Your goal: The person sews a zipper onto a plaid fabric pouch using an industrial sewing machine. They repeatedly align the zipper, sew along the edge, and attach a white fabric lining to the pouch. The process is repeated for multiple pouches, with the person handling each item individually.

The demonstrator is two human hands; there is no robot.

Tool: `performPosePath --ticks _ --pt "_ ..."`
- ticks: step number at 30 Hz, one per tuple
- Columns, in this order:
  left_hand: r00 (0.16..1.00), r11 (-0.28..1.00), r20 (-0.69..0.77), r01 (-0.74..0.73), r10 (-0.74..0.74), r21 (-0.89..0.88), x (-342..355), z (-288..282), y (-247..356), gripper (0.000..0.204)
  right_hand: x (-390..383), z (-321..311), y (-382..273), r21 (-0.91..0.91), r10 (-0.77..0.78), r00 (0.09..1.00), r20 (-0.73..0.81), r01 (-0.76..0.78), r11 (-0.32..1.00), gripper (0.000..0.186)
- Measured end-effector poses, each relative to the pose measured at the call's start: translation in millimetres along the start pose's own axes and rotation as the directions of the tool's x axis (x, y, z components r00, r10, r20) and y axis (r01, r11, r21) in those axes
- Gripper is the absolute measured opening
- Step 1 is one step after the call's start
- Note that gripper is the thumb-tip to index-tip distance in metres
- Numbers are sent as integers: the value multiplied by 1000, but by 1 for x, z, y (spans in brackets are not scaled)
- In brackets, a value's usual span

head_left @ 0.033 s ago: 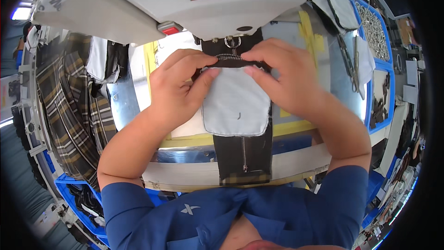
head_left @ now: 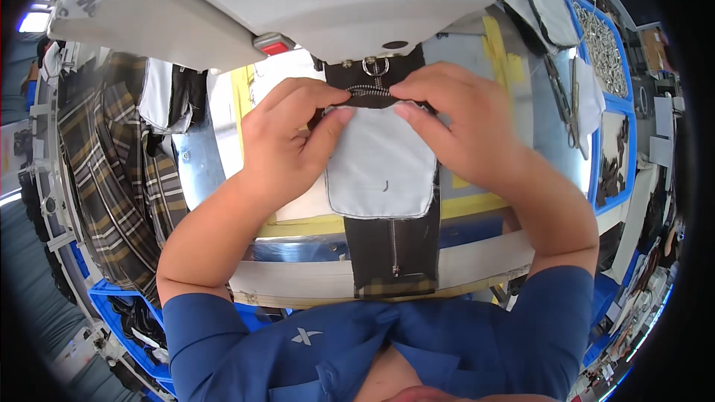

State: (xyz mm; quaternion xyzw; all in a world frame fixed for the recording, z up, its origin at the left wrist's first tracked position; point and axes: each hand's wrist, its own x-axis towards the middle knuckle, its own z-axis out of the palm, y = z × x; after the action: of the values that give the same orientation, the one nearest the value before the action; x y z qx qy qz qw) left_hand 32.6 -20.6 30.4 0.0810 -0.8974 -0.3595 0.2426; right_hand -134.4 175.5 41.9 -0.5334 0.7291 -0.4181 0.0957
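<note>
A white fabric panel [head_left: 380, 171] with rounded lower corners and a small dark hook-shaped mark lies over a long black fabric piece [head_left: 365, 260]. Along the panel's top, a toothed zipper [head_left: 370, 91] bows up between my fingertips. My left hand [head_left: 287, 138] pinches the fabric edge at the zipper's left end, thumb on the white side. At the right end, my right hand [head_left: 465, 126] pinches it likewise. Below the panel, a second zipper [head_left: 394, 238] runs down the black fabric to its slider. A metal D-ring [head_left: 375, 68] sits just beyond my fingers.
A white machine head [head_left: 216, 0] overhangs the far side of the worktable. To the right lie scissors [head_left: 573, 112], white-and-black fabric pieces [head_left: 544, 11] and a blue bin [head_left: 629, 93] of metal parts. Plaid fabric [head_left: 112, 164] hangs at left, above another blue bin [head_left: 112, 290].
</note>
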Motion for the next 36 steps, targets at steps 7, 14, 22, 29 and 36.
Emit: performPosePath --ticks 7,14,22,29,36 --pt "976 980 -90 -195 199 47 3 3 -4 16 6 8 3 -163 -277 948 -154 252 954 13" --pt "985 976 -65 -169 162 -138 0 4 2 25 4 4 1 -250 -420 904 -79 390 886 20" --pt "987 973 48 -140 151 -185 -1 2 1 24 3 6 -3 -206 -429 902 -40 413 887 22" --pt "992 954 95 -46 77 -295 2 5 -2 18 0 6 0 -127 -360 933 5 358 925 20" --pt "989 966 146 31 7 -256 3 5 4 12 1 6 1 -40 -238 971 30 239 970 18"
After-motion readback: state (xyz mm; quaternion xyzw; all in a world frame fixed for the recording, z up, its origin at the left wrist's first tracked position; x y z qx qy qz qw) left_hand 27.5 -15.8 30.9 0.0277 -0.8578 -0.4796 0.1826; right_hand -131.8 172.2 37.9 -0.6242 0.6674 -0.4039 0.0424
